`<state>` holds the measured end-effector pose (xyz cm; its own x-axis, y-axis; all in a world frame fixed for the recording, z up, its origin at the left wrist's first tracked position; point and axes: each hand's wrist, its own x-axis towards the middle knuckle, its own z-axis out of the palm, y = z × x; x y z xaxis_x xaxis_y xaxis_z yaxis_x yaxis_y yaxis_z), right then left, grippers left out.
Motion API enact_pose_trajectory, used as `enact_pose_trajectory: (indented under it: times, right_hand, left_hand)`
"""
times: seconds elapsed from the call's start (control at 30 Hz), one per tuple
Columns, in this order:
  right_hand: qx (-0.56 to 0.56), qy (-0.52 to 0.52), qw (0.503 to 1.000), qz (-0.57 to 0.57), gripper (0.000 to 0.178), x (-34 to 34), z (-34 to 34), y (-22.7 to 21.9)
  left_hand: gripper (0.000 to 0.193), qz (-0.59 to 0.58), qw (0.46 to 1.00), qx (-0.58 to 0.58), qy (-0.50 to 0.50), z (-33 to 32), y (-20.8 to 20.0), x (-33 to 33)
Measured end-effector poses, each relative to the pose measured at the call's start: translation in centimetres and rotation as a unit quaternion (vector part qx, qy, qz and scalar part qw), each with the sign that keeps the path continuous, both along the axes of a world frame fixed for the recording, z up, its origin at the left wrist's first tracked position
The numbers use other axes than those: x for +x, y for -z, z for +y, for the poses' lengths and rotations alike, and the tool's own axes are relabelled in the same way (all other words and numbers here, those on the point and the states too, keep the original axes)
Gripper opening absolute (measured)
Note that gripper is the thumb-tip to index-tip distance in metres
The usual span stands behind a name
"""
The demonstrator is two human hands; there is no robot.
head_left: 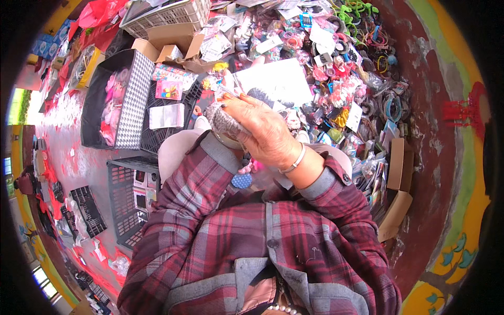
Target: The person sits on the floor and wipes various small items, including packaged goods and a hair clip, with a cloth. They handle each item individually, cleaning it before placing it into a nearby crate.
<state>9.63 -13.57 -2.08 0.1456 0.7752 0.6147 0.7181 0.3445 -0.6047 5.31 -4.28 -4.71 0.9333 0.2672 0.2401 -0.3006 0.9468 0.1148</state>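
Observation:
My right hand [265, 128], with a silver bracelet at the wrist, is closed on a grey fuzzy item [221, 121] in front of my chest. Something clear, like thin plastic, shows at the item's upper edge. My left hand [228, 138] is mostly hidden behind the item and the right hand; a bangle shows at its wrist, but its fingers do not show clearly. Just below the hands hang a blue dotted round piece [242, 181] and small pink bits. Beyond them lie a white sheet [283, 79] and a dark fuzzy piece [262, 95].
A large heap of packaged hair accessories [341, 79] spreads ahead and right. On the left stand a houndstooth fabric bin [131, 100], a black crate with packets [148, 131], an open cardboard box [178, 42] and a grey basket [173, 18]. Another crate [119, 194] sits nearer.

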Motion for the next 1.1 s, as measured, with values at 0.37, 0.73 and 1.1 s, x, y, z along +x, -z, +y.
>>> enact_pose_trajectory:
  times: [0.37,0.73,1.1]
  right_hand:
    - [-0.088,-0.121,0.966,0.213,0.027,2.9,-2.4,-0.6]
    - [-0.041,-0.069,0.845,0.529,0.03,4.2,-4.1,-0.4]
    - [-0.049,0.254,0.965,-0.05,0.048,1.8,0.8,1.0]
  left_hand:
    - [0.064,0.038,0.998,0.033,-0.026,-0.8,-1.3,-0.1]
    - [0.048,0.18,0.971,0.136,-0.083,1.4,0.5,0.2]
    - [0.044,0.095,0.992,0.038,-0.069,-1.0,0.8,0.7]
